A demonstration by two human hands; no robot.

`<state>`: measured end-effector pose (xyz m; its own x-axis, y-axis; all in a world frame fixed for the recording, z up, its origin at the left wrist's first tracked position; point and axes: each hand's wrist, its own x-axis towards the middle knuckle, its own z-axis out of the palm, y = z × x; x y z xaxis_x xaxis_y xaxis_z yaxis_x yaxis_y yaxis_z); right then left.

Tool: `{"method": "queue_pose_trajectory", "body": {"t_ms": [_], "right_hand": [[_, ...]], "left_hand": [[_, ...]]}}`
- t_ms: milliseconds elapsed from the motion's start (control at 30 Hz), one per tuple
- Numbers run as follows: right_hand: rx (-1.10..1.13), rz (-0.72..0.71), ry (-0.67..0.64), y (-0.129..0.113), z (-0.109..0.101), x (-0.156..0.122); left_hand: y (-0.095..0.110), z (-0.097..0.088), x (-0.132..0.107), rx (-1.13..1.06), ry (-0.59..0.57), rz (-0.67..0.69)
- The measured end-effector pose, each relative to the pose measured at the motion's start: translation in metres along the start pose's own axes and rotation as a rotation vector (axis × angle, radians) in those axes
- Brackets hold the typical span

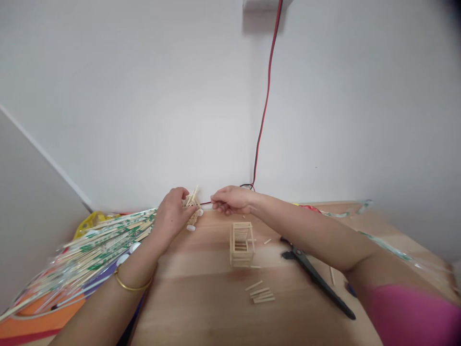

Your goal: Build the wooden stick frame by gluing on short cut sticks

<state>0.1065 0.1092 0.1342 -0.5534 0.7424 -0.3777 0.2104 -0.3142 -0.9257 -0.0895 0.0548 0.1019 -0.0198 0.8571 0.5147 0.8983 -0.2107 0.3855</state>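
My left hand [176,211] is closed round a small bundle of short wooden sticks [191,204] at the far edge of the wooden table [201,298]. My right hand [230,200] is pinched shut just to the right of that bundle; what its fingertips hold is too small to make out. A small open frame built of wooden sticks [241,243] stands upright on the table, just in front of my right hand. Several cut stick pieces [261,293] lie nearer to me.
Black scissors [317,278] lie on the table under my right forearm. A pile of wrapped chopsticks in plastic [93,250] fills the left side. A red and black wire [264,110] runs down the white wall behind my hands. Clear plastic wrap [389,247] lies at the right.
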Motion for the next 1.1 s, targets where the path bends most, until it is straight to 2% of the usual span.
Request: {"method": "queue_pose_trajectory", "body": {"t_ms": [200,300,433,500,567,667,733,833,900,1033,1100], "right_hand": [[-0.104,-0.089,0.084,0.016,-0.043,-0.057],[-0.141,-0.173,0.240,0.026,-0.079,-0.093],[-0.051,-0.273,0.479,0.044,-0.135,-0.143],[-0.067,-0.267,0.627,0.058,-0.161,-0.166],[-0.172,-0.226,0.765,0.076,-0.182,-0.185],[-0.380,-0.101,0.894,0.104,-0.204,-0.208],[-0.497,-0.016,0.968,0.120,-0.212,-0.220],[-0.632,0.044,1.031,0.139,-0.213,-0.233],[-0.711,0.033,0.944,0.149,-0.204,-0.235],[-0.880,-0.079,0.658,0.165,-0.175,-0.230],[-0.954,-0.098,0.675,0.169,-0.167,-0.230]], "left_hand": [[-0.002,0.008,0.001,0.137,0.040,0.050],[-0.005,0.010,0.001,0.135,0.042,0.057],[0.000,0.007,-0.007,0.063,0.079,0.002],[0.008,0.004,-0.017,0.016,0.125,-0.049],[0.019,0.002,-0.031,-0.043,0.214,-0.091],[0.037,0.002,-0.053,-0.086,0.321,-0.123],[0.047,0.005,-0.066,-0.073,0.305,-0.136],[0.057,0.012,-0.080,-0.052,0.185,-0.114],[0.062,0.016,-0.084,-0.069,0.110,-0.088],[0.068,0.018,-0.090,-0.097,0.048,-0.125],[0.068,0.018,-0.092,-0.096,0.032,-0.152]]}}
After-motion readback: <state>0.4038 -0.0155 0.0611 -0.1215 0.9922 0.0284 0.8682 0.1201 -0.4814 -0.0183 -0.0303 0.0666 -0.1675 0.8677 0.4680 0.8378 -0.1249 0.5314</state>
